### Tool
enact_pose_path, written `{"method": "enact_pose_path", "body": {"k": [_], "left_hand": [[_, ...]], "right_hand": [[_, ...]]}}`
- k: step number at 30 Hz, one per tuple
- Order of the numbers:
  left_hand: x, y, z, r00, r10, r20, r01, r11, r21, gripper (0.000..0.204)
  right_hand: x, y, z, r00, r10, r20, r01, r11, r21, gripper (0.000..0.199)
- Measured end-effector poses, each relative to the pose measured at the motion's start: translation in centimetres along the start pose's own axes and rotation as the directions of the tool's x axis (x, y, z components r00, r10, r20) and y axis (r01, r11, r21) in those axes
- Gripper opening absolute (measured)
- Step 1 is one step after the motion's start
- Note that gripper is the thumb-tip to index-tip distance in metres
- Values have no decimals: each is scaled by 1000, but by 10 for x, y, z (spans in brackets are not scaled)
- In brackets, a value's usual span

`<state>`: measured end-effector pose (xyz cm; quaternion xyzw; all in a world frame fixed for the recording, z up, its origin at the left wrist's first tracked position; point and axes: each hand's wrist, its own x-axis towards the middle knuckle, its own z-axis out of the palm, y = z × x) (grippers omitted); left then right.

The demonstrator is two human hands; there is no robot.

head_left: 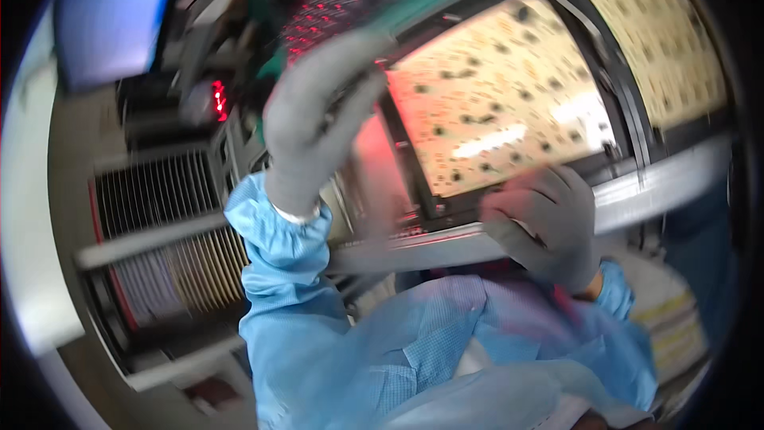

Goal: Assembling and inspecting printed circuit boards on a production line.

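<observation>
A cream circuit board panel (509, 95) with many small dark parts lies in a black frame under red and white light. At its left edge, my left hand (318, 111) in a grey glove is raised, thumb and fingers stretched out and apart. Motion blurs its tips, and nothing shows between them. By the panel's front edge, my right hand (549, 227) is gloved too, with its fingers curled in. Whatever it may hold is hidden. Light blue sleeves cover both forearms.
A second similar panel (652, 44) lies at the far right beyond a dark rail. A silver rail (446, 248) runs along the front. Left stand slotted racks (159, 195) of thin upright plates; behind them are a bright screen (111, 16) and red lights (220, 101).
</observation>
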<state>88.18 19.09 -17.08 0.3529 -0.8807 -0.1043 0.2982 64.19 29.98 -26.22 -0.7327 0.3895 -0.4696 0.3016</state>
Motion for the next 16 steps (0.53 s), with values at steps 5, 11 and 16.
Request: {"method": "enact_pose_path", "body": {"k": [5, 11, 16], "left_hand": [[-127, 64, -66, 831, -547, 102, 532, 834, 147, 40], [-282, 205, -125, 644, -530, -552, 759, 354, 546, 35], [-420, 356, -223, -3, 9, -1000, 748, -664, -8, 42]], "right_hand": [[17, -50, 34, 990, -44, 136, -4, 942, 334, 9], [5, -81, 123, 709, -401, 580, 78, 862, 501, 7], [-6, -123, 165, 469, -391, 792, -227, 813, 536, 5]]}}
